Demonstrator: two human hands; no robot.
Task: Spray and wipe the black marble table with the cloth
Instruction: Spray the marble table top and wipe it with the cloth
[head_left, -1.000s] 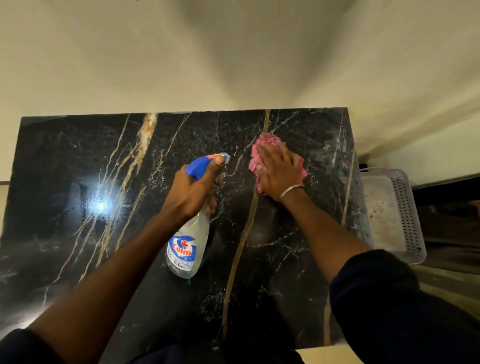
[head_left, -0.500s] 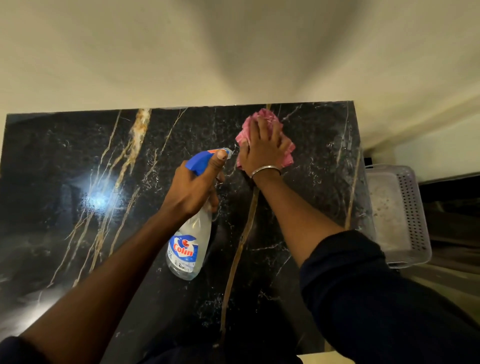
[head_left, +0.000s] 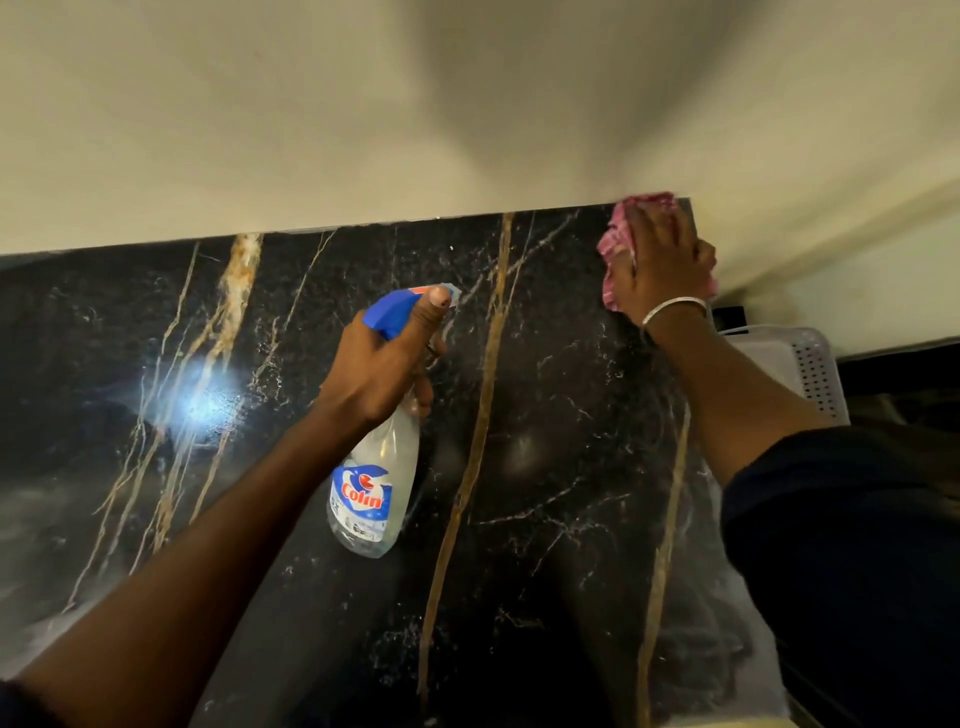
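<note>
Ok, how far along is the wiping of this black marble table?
Midway, it seems. Done: nothing certain; the table shows no clear wiped patch. In hand: the right hand presses the pink cloth flat at the far right corner, while the left hand grips the spray bottle above the middle. Left: probably the left side and near edge, where hazy smears show.

The right hand (head_left: 662, 265) covers most of the cloth (head_left: 615, 249). The left hand (head_left: 382, 374) hides the neck of the bottle (head_left: 374, 493); its small label print is unreadable. The right arm (head_left: 737, 395) hides part of the basket (head_left: 813, 369). The table (head_left: 545, 467) is cut at 2 edges, left and bottom.
</note>
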